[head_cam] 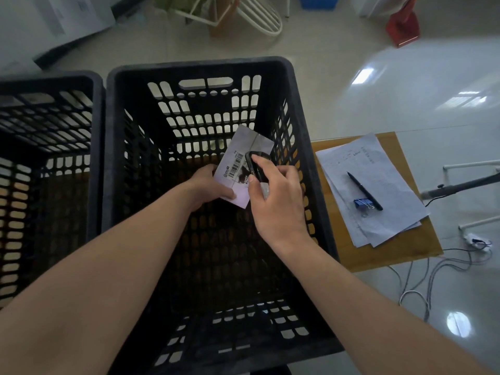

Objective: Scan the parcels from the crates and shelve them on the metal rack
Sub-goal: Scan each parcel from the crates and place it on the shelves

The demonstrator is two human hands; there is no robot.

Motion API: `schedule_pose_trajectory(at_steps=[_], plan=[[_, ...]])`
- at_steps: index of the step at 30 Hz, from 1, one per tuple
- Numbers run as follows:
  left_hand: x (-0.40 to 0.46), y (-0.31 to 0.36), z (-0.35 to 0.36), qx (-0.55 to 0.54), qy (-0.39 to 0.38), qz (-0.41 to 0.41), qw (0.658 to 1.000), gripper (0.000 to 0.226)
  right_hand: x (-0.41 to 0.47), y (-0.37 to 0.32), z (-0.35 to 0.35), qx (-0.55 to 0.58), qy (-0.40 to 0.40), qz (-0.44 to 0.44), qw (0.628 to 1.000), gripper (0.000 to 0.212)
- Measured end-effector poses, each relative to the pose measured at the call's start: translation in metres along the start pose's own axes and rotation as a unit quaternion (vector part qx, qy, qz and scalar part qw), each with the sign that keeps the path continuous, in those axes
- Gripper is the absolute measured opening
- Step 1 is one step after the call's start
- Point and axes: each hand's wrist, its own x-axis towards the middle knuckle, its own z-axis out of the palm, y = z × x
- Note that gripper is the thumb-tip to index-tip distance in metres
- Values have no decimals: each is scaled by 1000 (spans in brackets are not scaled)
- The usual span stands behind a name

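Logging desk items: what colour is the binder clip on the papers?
Blue, with silver wire handles; the small metal binder clip shows best in the head view.

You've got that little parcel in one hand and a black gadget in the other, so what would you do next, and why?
Probably steady the scanner over the barcode and trigger the scan. The left hand holds the parcel label-up above the black crate, and the right hand grips the scanner right at the label, so reading seems the step due before shelving.

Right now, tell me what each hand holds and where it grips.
Left hand pinches the parcel by its lower left corner. Right hand grips the black scanner around its body, over the label.
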Motion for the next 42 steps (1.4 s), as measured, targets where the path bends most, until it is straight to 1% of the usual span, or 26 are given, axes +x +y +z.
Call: schedule_pose_trajectory(at_steps=[1,2,5,8,9,12,17,21,24,28,33,37,42], plan=[[1,-1,3,-5,-3,2,1000,94,0,0,0,2,-2,1,1000,45],[3,-1,5,-7,-8,3,1000,99,0,0,0,2,-3,1,1000,45],[5,-4,8,-14,-24,23,999,119,0,0,0,-7,1,-2,1000,45],[2,-9,6,-46,-28,49,997,125,1,0,-1,-4,-9,-3,1000,45],[-1,-9,5,-54,-25,47,997,123,1,-1,-2,-1,-14,-4,1000,45],[-11,-4,-4,-84,-10,34,996,105,1,-4,-5,1,-29,-6,1000,46],[-41,-3,-30,-73,7,35,997,101,2,-14,-16,-7,-82,2,997,52],[-77,-3,-45,-61,32,86,994,91,-3,-23,-30,12,-114,-1,993,49],[-100,-4,-53,-43,62,120,990,82,-11,-29,-43,15,-131,-34,991,48],[-130,1,-58,-43,95,149,983,66,-23,-35,-61,-4,-127,-76,989,45],[-170,11,-63,-43,118,173,977,66,-35,-37,-83,-52,-129,-141,980,46],[-195,14,-74,-22,146,194,970,62,-40,-44,-108,-109,-152,-205,961,47],[-222,16,-85,-30,173,253,951,55,-42,-64,-140,-196,-184,-265,926,47]])
